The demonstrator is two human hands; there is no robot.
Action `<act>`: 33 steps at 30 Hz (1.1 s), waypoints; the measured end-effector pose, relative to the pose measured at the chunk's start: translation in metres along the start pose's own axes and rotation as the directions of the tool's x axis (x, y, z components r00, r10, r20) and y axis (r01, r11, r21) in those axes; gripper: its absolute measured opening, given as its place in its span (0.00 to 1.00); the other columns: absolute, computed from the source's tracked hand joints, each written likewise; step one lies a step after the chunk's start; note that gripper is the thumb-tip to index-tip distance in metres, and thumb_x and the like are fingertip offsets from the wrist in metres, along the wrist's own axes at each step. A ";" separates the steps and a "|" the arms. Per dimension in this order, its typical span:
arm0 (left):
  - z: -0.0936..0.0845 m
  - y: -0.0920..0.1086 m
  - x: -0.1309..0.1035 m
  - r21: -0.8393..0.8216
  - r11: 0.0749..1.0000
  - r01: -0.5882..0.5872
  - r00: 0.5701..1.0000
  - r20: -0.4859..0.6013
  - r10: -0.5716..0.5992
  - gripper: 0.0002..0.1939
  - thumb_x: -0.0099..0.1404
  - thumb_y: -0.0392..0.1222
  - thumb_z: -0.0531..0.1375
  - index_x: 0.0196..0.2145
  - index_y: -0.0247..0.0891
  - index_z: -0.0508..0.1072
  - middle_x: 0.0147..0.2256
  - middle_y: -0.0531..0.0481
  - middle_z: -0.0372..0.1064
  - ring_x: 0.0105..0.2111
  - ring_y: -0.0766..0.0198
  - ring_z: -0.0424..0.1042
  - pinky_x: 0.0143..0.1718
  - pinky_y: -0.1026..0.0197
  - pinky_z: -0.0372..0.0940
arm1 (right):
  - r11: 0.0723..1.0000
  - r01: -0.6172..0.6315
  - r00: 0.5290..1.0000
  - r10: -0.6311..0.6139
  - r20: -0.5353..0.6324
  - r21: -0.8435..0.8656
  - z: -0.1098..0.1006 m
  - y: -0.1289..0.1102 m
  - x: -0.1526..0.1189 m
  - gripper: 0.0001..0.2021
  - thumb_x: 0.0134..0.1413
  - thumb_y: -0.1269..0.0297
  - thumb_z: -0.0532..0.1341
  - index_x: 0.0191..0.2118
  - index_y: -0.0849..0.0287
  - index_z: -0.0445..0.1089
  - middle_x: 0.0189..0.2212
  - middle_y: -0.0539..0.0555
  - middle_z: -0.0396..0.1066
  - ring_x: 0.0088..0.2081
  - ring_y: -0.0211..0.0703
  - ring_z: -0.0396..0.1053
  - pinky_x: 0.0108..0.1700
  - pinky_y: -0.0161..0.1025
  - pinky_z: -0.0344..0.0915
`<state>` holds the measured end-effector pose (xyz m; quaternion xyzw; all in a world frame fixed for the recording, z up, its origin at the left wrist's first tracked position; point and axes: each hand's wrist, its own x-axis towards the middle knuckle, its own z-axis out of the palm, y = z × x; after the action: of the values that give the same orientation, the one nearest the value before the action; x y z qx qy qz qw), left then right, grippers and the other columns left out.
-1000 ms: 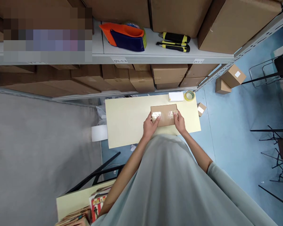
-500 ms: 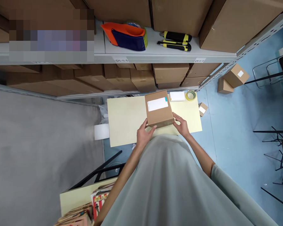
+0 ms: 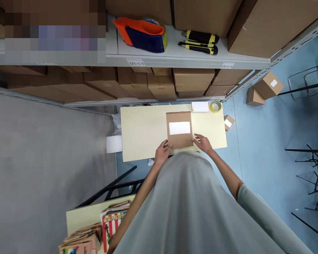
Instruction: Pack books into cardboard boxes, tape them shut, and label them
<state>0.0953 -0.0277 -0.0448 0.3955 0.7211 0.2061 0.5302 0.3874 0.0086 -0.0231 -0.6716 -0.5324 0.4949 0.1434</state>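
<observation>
A brown cardboard box (image 3: pixel 179 140) with a white label (image 3: pixel 179 128) on top sits flat on the pale yellow table (image 3: pixel 143 132). My left hand (image 3: pixel 163 152) is at its near left corner, with the fingertips against the edge. On the other side, my right hand (image 3: pixel 202 142) touches the near right corner, fingers apart. Behind the box, at the table's far edge, are a small white box (image 3: pixel 200 107) and a roll of tape (image 3: pixel 215 106).
Above the table, a metal shelf (image 3: pixel 185 62) holds cardboard boxes, an orange and blue pouch (image 3: pixel 145 35) and utility knives (image 3: pixel 200 42). Magazines (image 3: pixel 113 225) lie on a surface at lower left. Boxes (image 3: pixel 269 86) stand on the floor at right.
The box, earlier tilted and held between both hands, now lies level on the table. My left hand has moved slightly nearer to me, and my right hand's fingers have loosened.
</observation>
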 end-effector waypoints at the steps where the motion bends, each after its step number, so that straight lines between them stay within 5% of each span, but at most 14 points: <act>1: -0.001 -0.002 0.002 0.012 0.999 0.038 0.999 0.022 -0.038 0.30 0.73 0.50 0.65 0.68 0.37 0.73 0.70 0.35 0.71 0.63 0.46 0.79 0.66 0.45 0.73 | 1.000 0.003 1.000 -0.004 -0.029 -0.027 -0.005 -0.006 0.013 0.32 0.69 0.45 0.67 0.70 0.59 0.73 0.67 0.64 0.76 0.62 0.59 0.80 0.64 0.55 0.78; 4: -0.004 -0.006 0.009 0.065 0.993 0.101 0.992 0.069 -0.106 0.34 0.74 0.55 0.64 0.70 0.35 0.71 0.72 0.31 0.68 0.67 0.43 0.75 0.68 0.44 0.70 | 0.999 -0.001 0.998 -0.003 -0.065 -0.051 -0.020 -0.033 0.057 0.35 0.72 0.48 0.65 0.76 0.59 0.65 0.73 0.66 0.69 0.65 0.57 0.77 0.67 0.51 0.74; 8: -0.008 0.006 0.027 0.145 0.988 0.043 0.999 -0.009 -0.042 0.41 0.74 0.58 0.62 0.75 0.30 0.64 0.74 0.27 0.63 0.72 0.39 0.67 0.71 0.42 0.66 | 0.987 -0.128 0.989 0.134 0.067 -0.095 -0.031 -0.063 0.089 0.38 0.73 0.44 0.65 0.75 0.66 0.63 0.66 0.71 0.75 0.62 0.58 0.79 0.66 0.50 0.74; 12: -0.013 0.045 0.063 0.262 0.943 -0.206 0.967 -0.091 0.237 0.44 0.74 0.56 0.61 0.78 0.29 0.58 0.78 0.28 0.55 0.78 0.40 0.57 0.77 0.39 0.57 | 0.974 -0.200 0.920 0.225 0.321 -0.109 -0.033 -0.053 0.062 0.47 0.62 0.29 0.68 0.68 0.69 0.69 0.57 0.74 0.80 0.47 0.58 0.85 0.49 0.46 0.83; 16: -0.011 0.093 0.106 0.361 0.833 -0.419 0.888 -0.025 0.458 0.41 0.74 0.50 0.60 0.78 0.32 0.58 0.80 0.33 0.50 0.80 0.43 0.50 0.81 0.40 0.47 | 0.926 -0.377 0.811 0.341 0.476 -0.020 -0.024 -0.021 0.014 0.52 0.53 0.32 0.76 0.69 0.71 0.68 0.54 0.74 0.82 0.40 0.55 0.86 0.42 0.45 0.85; 20: -0.006 0.120 0.132 0.416 0.773 -0.479 0.871 0.114 0.478 0.33 0.74 0.43 0.57 0.73 0.30 0.68 0.76 0.33 0.60 0.78 0.40 0.55 0.80 0.37 0.48 | 0.840 -0.443 0.853 0.287 0.437 0.313 -0.009 -0.006 -0.014 0.45 0.58 0.44 0.78 0.72 0.64 0.67 0.50 0.67 0.85 0.43 0.54 0.87 0.52 0.49 0.85; 24: -0.007 0.127 0.138 0.471 0.718 -0.512 0.852 0.175 0.493 0.28 0.75 0.41 0.52 0.67 0.31 0.75 0.68 0.34 0.72 0.72 0.42 0.63 0.78 0.38 0.53 | 0.715 -0.427 0.886 0.210 0.413 0.553 0.002 -0.005 -0.023 0.32 0.65 0.49 0.74 0.67 0.61 0.73 0.52 0.66 0.85 0.48 0.55 0.87 0.61 0.56 0.81; 29: -0.014 0.133 0.132 0.548 0.687 -0.478 0.864 0.154 0.479 0.26 0.77 0.43 0.49 0.63 0.32 0.78 0.63 0.33 0.76 0.65 0.42 0.70 0.73 0.39 0.58 | 0.676 -0.409 0.907 0.230 0.352 0.613 0.004 -0.003 -0.025 0.21 0.69 0.49 0.70 0.55 0.61 0.79 0.50 0.67 0.85 0.51 0.56 0.86 0.64 0.56 0.79; 33: -0.026 0.136 0.107 0.559 0.684 -0.469 0.858 0.102 0.504 0.24 0.78 0.46 0.52 0.62 0.35 0.78 0.60 0.35 0.78 0.62 0.43 0.73 0.72 0.40 0.60 | 0.751 -0.371 0.928 0.326 0.182 0.547 -0.008 -0.002 -0.020 0.20 0.71 0.50 0.67 0.56 0.62 0.77 0.43 0.64 0.86 0.46 0.55 0.87 0.57 0.53 0.82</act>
<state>0.1056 0.1420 -0.0024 0.7048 0.6333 0.1279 0.2929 0.3942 -0.0048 -0.0079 -0.6654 -0.2297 0.6743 0.2233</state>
